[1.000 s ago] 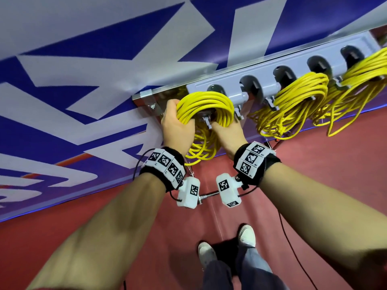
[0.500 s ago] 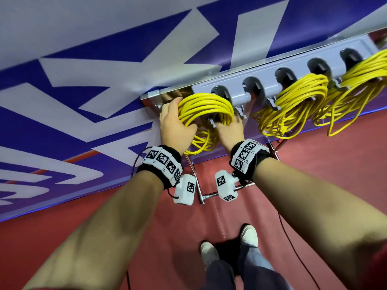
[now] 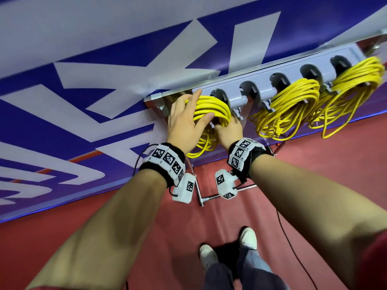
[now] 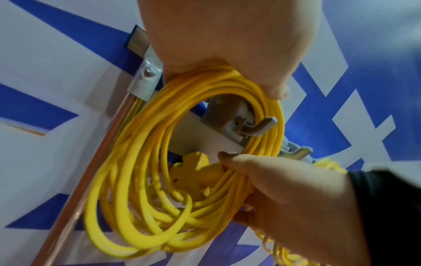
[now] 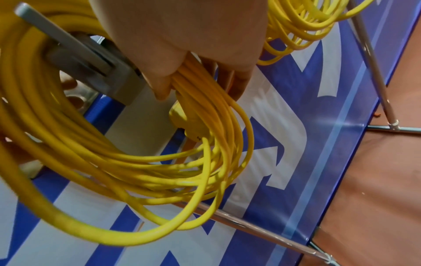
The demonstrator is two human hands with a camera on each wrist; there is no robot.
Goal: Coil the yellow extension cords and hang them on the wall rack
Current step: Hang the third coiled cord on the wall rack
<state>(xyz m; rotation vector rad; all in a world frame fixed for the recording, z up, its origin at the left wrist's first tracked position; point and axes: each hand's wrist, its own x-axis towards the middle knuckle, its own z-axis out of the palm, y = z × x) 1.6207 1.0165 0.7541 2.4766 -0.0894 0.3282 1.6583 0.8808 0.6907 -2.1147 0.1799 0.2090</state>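
Note:
A coiled yellow extension cord (image 3: 211,103) hangs looped over the leftmost hook (image 4: 262,126) of the grey wall rack (image 3: 259,88). My left hand (image 3: 184,122) holds the top left of the coil, thumb across the front strands and fingers reaching behind, the index finger stretched along the top. My right hand (image 3: 228,130) grips the bundled strands at the coil's lower right (image 5: 205,100), together with the yellow plug (image 4: 191,169). Loose loops sag below both hands. Two more yellow coils (image 3: 293,101) (image 3: 356,80) hang on hooks further right.
The rack is fixed to a blue and white banner wall (image 3: 104,80). A chrome stand tube (image 3: 226,195) lies on the red floor below my wrists. My white shoes (image 3: 248,237) stand near a thin black cable (image 3: 293,248).
Both hands have lifted the coil closer to the rack. My left hand's fingers have spread out from a tight fist over the coil's top.

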